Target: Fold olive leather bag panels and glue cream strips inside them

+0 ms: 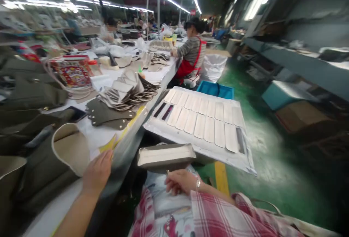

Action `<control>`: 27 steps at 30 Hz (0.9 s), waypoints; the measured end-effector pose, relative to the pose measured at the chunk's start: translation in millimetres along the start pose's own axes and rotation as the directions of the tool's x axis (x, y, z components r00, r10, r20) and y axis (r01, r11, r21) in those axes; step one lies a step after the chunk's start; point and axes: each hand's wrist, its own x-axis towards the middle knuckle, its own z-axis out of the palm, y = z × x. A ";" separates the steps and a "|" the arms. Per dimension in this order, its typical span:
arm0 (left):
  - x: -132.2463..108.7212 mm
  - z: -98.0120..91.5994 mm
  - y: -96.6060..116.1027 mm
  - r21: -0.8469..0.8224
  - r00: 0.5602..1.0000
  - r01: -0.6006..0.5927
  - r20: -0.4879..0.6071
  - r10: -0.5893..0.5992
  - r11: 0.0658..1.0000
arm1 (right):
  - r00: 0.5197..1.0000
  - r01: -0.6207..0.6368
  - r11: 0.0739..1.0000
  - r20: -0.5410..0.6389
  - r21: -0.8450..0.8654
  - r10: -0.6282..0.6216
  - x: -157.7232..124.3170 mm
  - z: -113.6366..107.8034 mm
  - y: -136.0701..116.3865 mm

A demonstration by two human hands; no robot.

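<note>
My left hand [97, 169] is at the table edge, fingers stretched out, beside a yellow strip [108, 144]; I see nothing clearly held in it. A dark olive bag piece [49, 153] with a pale lining stands just left of it. My right hand [181, 181] is over my lap with its fingers curled. A small glint shows at its fingertips, too small to name. Just beyond it lies a grey-brown box-shaped piece [167, 156] with a pale top. Dark flat pieces with studs [109, 115] lie farther up the table, beside a stack of pale pieces [122, 91].
To the right, a white-covered board [174, 129] bears rows of pale rounded strips. Beyond it are a blue crate [215, 89] and a white sack [214, 66]. A person in a red apron [191, 57] sits at the table. A patterned bag [72, 71] stands at left.
</note>
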 end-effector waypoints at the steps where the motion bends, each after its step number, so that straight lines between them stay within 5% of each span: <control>1: -3.6 -10.4 14.9 -0.004 0.996 -0.064 -0.070 0.064 0.998 | 0.999 0.017 1.000 0.042 0.006 -0.017 -2.3 4.2 -1.9; 3: -7.8 -29.6 53.9 -0.057 0.969 -0.221 -0.127 0.212 0.974 | 0.992 0.037 0.994 0.118 0.103 -0.049 -6.6 15.9 -10.1; 6: -1.9 -43.8 123.9 -0.189 0.851 -0.524 -0.153 0.502 0.831 | 0.984 0.111 0.939 0.097 0.325 -0.150 -13.0 32.3 -28.6; 9: 23.6 -38.1 177.7 -0.287 0.727 -0.674 -0.100 0.679 0.680 | 0.967 0.249 0.868 -0.154 0.430 -0.201 -18.7 27.8 -46.4; 12: 66.2 -22.6 195.6 -0.481 0.661 -0.684 -0.091 0.745 0.548 | 0.880 0.393 0.852 -0.411 0.347 -0.238 -27.5 -10.0 -60.3; 14: 100.0 -6.5 191.0 -0.660 0.712 -0.535 -0.015 0.702 0.528 | 0.837 0.412 0.886 -0.472 0.213 -0.276 -37.2 -49.7 -66.9; 16: 133.5 17.4 181.1 -0.769 0.796 -0.224 0.211 0.567 0.600 | 0.862 0.312 0.946 -0.445 0.093 -0.240 -47.9 -92.0 -70.0; 17: 148.3 32.2 176.7 -0.774 0.791 -0.050 0.355 0.498 0.631 | 0.891 0.196 0.981 -0.417 -0.008 -0.181 -52.3 -111.3 -70.0; 18: 161.1 48.1 173.6 -0.761 0.745 0.097 0.483 0.460 0.642 | 0.913 0.088 0.993 -0.392 -0.082 -0.114 -55.3 -128.2 -69.2; 20: 178.8 80.1 172.4 -0.736 0.564 0.268 0.643 0.518 0.621 | 0.934 -0.086 0.978 -0.358 -0.192 0.012 -55.6 -153.1 -66.4; 23: 188.8 116.1 179.2 -0.753 0.296 0.344 0.653 0.697 0.560 | 0.950 -0.238 0.939 -0.259 -0.247 0.173 -42.6 -171.2 -66.7; 25: 190.6 129.7 183.5 -0.772 0.219 0.367 0.614 0.758 0.519 | 0.955 -0.283 0.898 -0.190 -0.338 0.230 -29.7 -175.5 -72.4; 27: 192.4 138.4 185.1 -0.772 0.189 0.392 0.600 0.777 0.501 | 0.963 -0.237 0.836 -0.232 -0.494 0.136 -17.8 -176.2 -80.4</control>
